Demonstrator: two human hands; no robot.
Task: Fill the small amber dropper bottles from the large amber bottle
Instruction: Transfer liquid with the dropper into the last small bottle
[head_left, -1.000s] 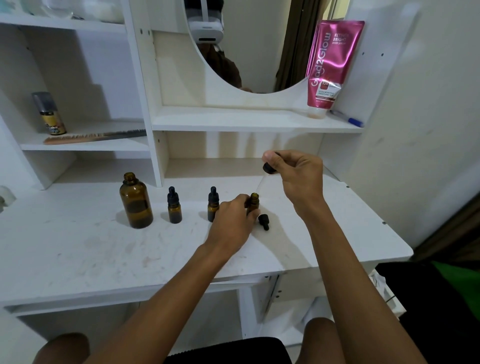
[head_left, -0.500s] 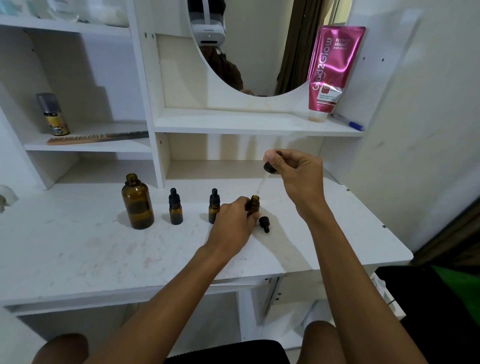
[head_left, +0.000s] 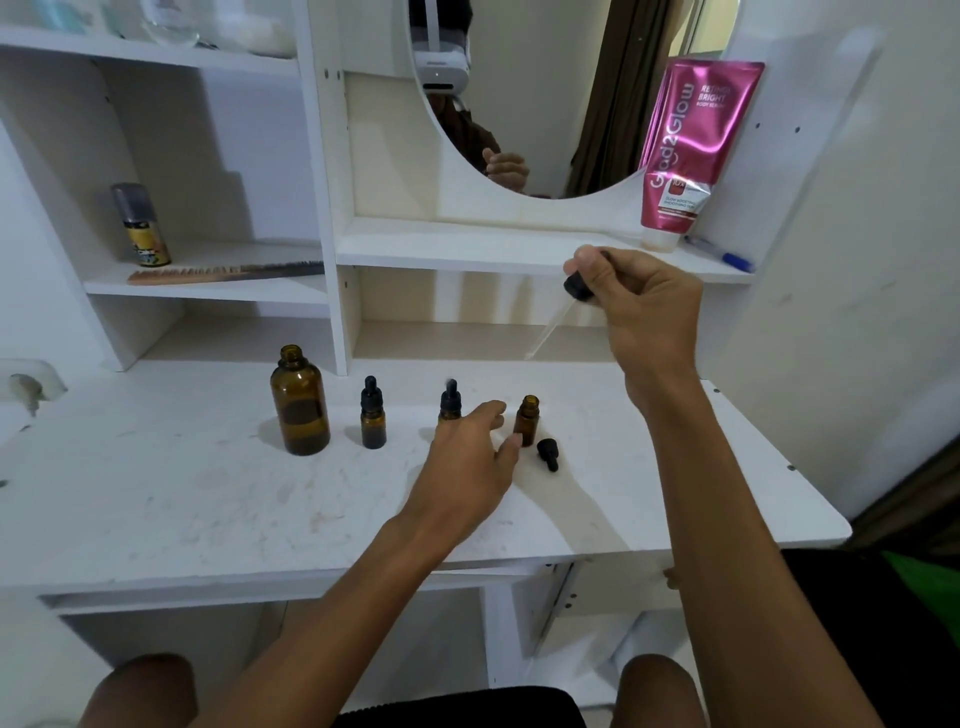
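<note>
The left hand (head_left: 470, 457) hovers low over the middle of the tabletop (head_left: 156, 493), fingers straight and slightly apart, holding nothing; its thumb tip is just beside the open bottle (head_left: 526, 421), and contact cannot be told. A loose cap (head_left: 548, 452) lies on its side just right of that bottle, on the side toward the front edge. The hand's fingers cover the lower part of the middle bottle (head_left: 450, 402), which is capped, as is the left bottle (head_left: 372, 415) beside it. The large bottle (head_left: 300, 402) stands uncapped at the left end of this row, partly filled, nearer the back edge than the front. Above the tabletop's right half, the right hand (head_left: 644, 306) pinches the black bulb of a dropper (head_left: 579, 288) between thumb and fingers, its glass tube slanting down-left, well above the open bottle. On the shelves behind are a comb (head_left: 223, 271), a spray can (head_left: 141, 226), a pink tube (head_left: 685, 150) and a pen (head_left: 719, 254).
</note>
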